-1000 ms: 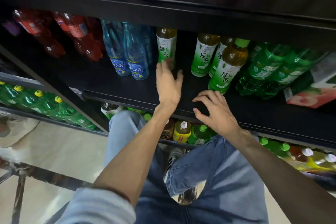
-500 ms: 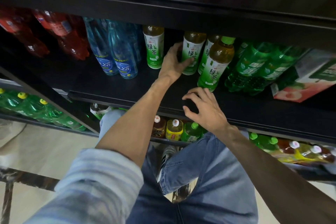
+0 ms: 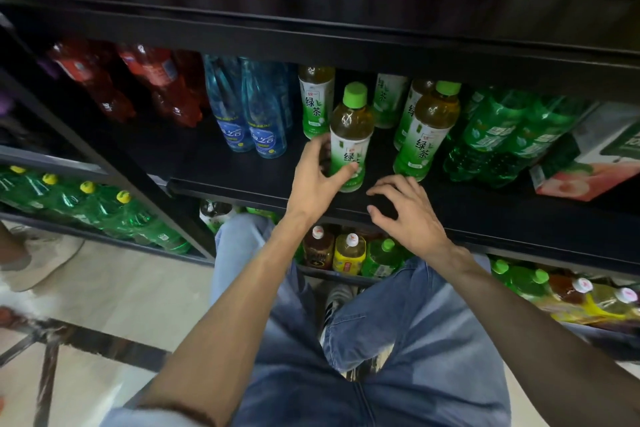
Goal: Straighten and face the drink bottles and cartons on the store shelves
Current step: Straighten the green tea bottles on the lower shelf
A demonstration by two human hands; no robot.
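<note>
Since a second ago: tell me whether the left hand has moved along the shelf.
Yes. The left hand moved right along the shelf edge, away from the blue bottles, and now grips a green tea bottle near the front.

— What is the person wearing?
— Faded blue denim jeans (image 3: pixel 408 350), paler over the knees and darker at the seams. Below the jeans a dark shoe with white stripes (image 3: pixel 334 302) shows between the legs.
— And the arms?
— Bare, except a light grey-blue sleeve (image 3: pixel 138 418) pushed up beside the jeans' lower left. Both the left hand (image 3: pixel 317 180) and right hand (image 3: pixel 408 215) are bare.
</note>
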